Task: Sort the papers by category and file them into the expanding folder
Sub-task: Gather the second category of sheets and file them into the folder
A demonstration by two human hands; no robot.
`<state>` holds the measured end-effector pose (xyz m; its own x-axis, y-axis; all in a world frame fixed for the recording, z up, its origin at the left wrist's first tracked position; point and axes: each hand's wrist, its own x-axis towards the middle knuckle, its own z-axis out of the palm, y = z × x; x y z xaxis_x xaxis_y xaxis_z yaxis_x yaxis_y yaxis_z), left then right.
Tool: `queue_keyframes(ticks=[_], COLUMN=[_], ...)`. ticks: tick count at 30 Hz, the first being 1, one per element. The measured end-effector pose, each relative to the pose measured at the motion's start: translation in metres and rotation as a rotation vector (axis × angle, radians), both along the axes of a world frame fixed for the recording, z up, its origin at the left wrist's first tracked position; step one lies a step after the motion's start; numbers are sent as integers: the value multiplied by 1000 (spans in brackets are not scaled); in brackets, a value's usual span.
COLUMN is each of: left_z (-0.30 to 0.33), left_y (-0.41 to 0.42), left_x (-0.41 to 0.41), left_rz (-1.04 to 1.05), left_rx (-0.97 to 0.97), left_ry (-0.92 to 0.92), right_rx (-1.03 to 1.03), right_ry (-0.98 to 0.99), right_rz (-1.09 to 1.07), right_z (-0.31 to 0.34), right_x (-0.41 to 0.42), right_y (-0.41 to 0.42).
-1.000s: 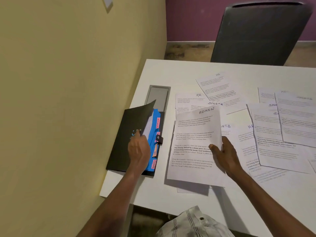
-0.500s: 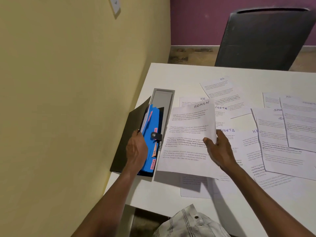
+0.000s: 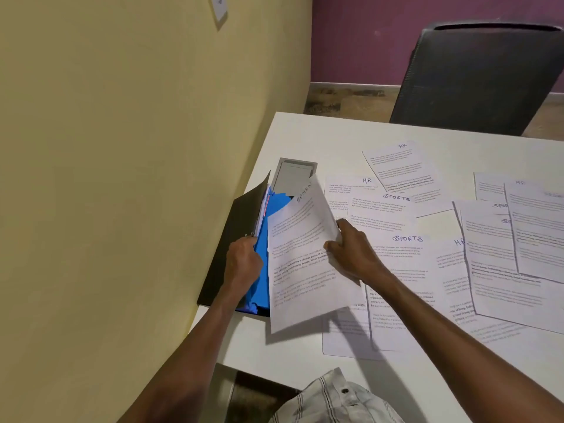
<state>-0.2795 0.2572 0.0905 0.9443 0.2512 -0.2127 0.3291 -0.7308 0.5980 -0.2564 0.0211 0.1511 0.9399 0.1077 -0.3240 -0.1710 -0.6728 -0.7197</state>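
The expanding folder [image 3: 235,236] lies at the table's left edge against the yellow wall, its black cover lifted and blue pockets showing. My left hand [image 3: 244,264] grips the folder's front cover and holds it apart from the blue dividers. My right hand [image 3: 351,251] pinches the right edge of a printed sheet headed ADMIN [image 3: 302,257]. That sheet is tilted, its left side over the blue pockets. Other sheets headed HR [image 3: 403,166] and SPORTS [image 3: 384,215] lie spread on the white table.
A grey cable hatch [image 3: 294,174] is set into the table just behind the folder. A black chair [image 3: 479,77] stands at the far side. More overlapping papers [image 3: 512,254] cover the table's right part. The yellow wall is close on the left.
My right hand has carried the ADMIN sheet left and tilted it over the folder's blue pockets. My left hand has lifted the black cover more upright.
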Motion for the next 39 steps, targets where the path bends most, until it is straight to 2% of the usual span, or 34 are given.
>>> queue_keyframes(ticks=[7, 15, 19, 22, 26, 33, 39], left_z=[7, 19, 21, 20, 17, 14, 12], left_y=[10, 21, 25, 28, 31, 33, 33], left_x=[4, 8, 9, 10, 13, 13, 12], left_rz=[-2, -29, -46, -58, -54, -14, -28], left_rx=[4, -43, -46, -22, -25, -26, 2], left_ry=[11, 34, 35, 9, -14, -18, -2], right_rx=[-71, 49, 178, 276, 174, 30, 34], right_ry=[-128, -173, -111, -12, 162, 81, 82], right_rz=[15, -138, -200, -131, 32, 81, 60], right_z=[-7, -28, -41, -54, -71, -92, -102], right_x=[13, 6, 4, 5, 8, 14, 10], right_y=[58, 99, 120, 133, 145, 161, 166])
